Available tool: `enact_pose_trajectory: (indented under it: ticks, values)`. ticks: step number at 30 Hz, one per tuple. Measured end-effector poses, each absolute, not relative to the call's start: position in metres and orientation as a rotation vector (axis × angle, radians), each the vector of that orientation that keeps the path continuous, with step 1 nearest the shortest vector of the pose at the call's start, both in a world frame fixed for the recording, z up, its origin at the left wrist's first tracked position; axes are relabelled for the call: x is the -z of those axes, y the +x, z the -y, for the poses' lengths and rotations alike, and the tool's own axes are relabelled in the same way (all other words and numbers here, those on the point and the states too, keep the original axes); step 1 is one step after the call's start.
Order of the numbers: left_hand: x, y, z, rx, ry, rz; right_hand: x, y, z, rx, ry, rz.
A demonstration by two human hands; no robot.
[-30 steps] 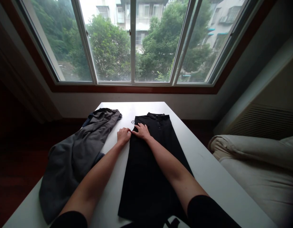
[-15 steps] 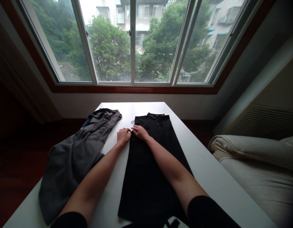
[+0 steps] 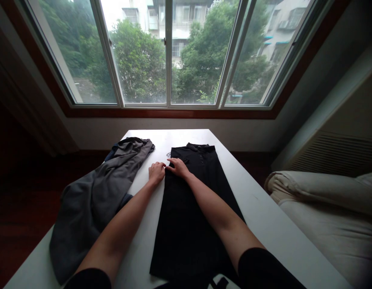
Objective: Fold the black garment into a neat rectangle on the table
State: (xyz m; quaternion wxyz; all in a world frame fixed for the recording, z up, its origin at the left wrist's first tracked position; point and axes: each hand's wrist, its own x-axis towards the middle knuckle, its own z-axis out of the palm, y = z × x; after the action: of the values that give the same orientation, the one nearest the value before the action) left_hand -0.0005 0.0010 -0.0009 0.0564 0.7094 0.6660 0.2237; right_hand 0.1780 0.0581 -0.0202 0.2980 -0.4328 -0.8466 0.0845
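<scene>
A black polo shirt (image 3: 189,224) lies folded long and narrow, its collar and buttoned placket at the far end. My left hand (image 3: 156,172) is at the shirt's left edge, fingers curled, with the tips meeting the cloth; a pinch on that edge seems likely. Lying across the upper left of the shirt is my right hand (image 3: 178,167), its thumb and fingers apart and pointing at the left hand. A small thin loop, perhaps a tag string, shows beside the shirt's edge just beyond the fingers.
A crumpled grey garment (image 3: 95,196) with dark blue cloth under it covers the left of the white table (image 3: 273,241). Past the table's right edge is a pale cushioned seat (image 3: 330,212). A wide window (image 3: 168,60) stands beyond the far end.
The right hand's thumb and fingers have spread apart from a closer pinch. The left hand and both garments stay in place.
</scene>
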Motion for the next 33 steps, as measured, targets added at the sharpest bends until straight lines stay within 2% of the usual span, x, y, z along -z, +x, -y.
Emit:
enact_pose_trajectory:
  ticks: [5, 14, 22, 33]
  values:
    - [0.002, -0.002, -0.001, -0.686, 2.157, -2.007, 0.016, 0.178, -0.058, -0.129, -1.343, 2.181]
    - [0.004, -0.002, -0.003, -0.680, 2.167, -2.008, 0.018, 0.180, -0.059, -0.151, -1.247, 2.313]
    - [0.004, -0.002, -0.003, -0.668, 2.168, -2.014, 0.017, 0.175, -0.058, -0.029, -1.550, 2.173]
    - [0.003, -0.003, -0.003, -0.667, 2.172, -2.028, 0.014, 0.165, -0.095, -0.242, -1.784, 2.359]
